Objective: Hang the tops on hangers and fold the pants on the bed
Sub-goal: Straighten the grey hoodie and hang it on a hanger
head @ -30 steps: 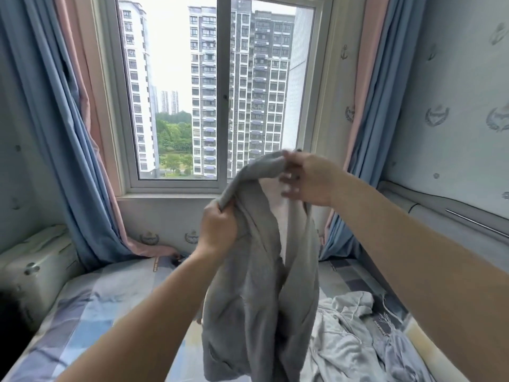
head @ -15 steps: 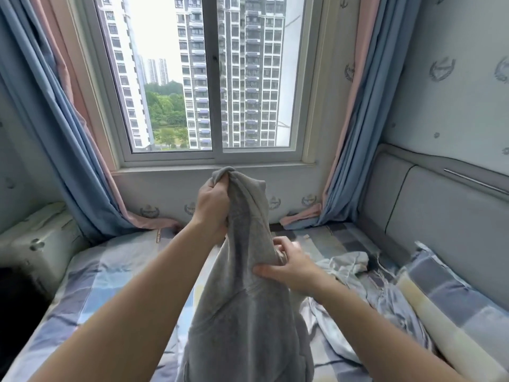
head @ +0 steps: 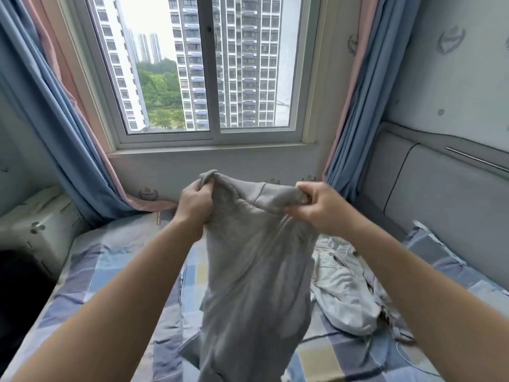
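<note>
Count by kind. Hands: 2, left hand point(head: 194, 206) and right hand point(head: 316, 208). Garments held up: 1, grey garment point(head: 256, 271). Loose clothing on the bed point(head: 110, 266): 1 pale heap point(head: 344, 288) toward its right edge; pieces within it cannot be separated. Pillows: 1, pillow point(head: 451, 268) at the right edge. Curtains: 2, left curtain point(head: 55, 128), right curtain point(head: 349, 119). Windows: 1, window point(head: 248, 64), two panes. White boxes: 1, white box point(head: 41, 230) beside the left edge
</note>
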